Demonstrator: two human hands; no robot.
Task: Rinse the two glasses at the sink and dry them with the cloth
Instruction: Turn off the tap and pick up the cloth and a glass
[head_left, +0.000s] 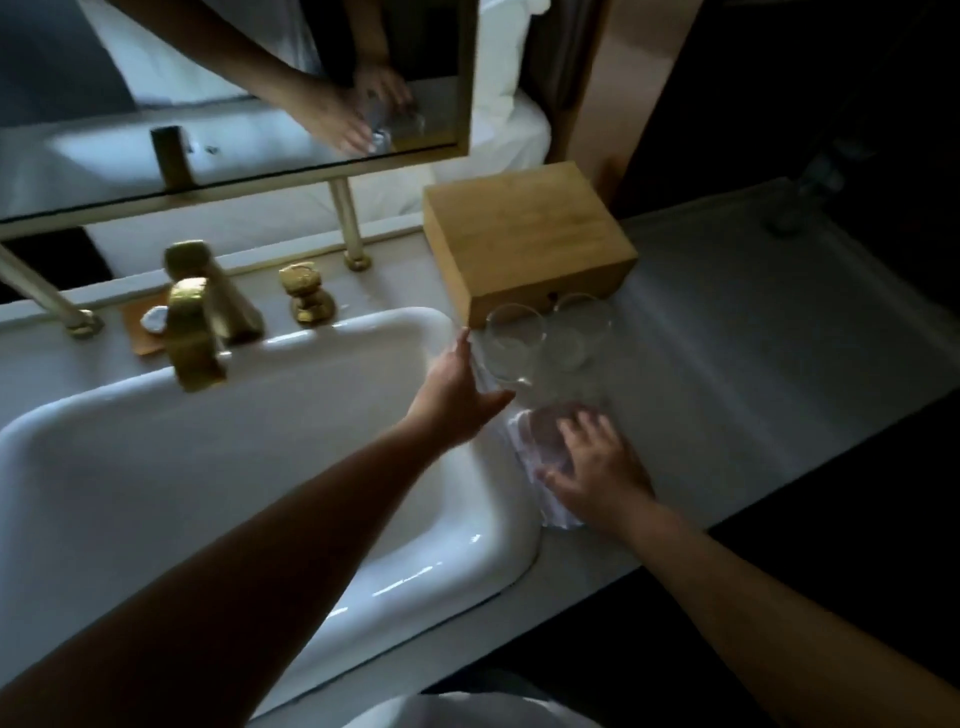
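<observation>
Two clear glasses stand side by side on the grey counter right of the sink (156, 467): the nearer left glass (511, 343) and the right glass (579, 332). My left hand (457, 389) curves around the left glass, thumb on its near side and fingers behind it. My right hand (592, 462) lies with spread fingers on a white cloth (540, 467) bunched on the counter just in front of the glasses.
A wooden box (524, 239) sits directly behind the glasses. A brass faucet (192, 332) and a brass handle (306, 293) stand at the back of the basin, under a brass-framed mirror (234, 104). The counter (753, 338) stretches to the right.
</observation>
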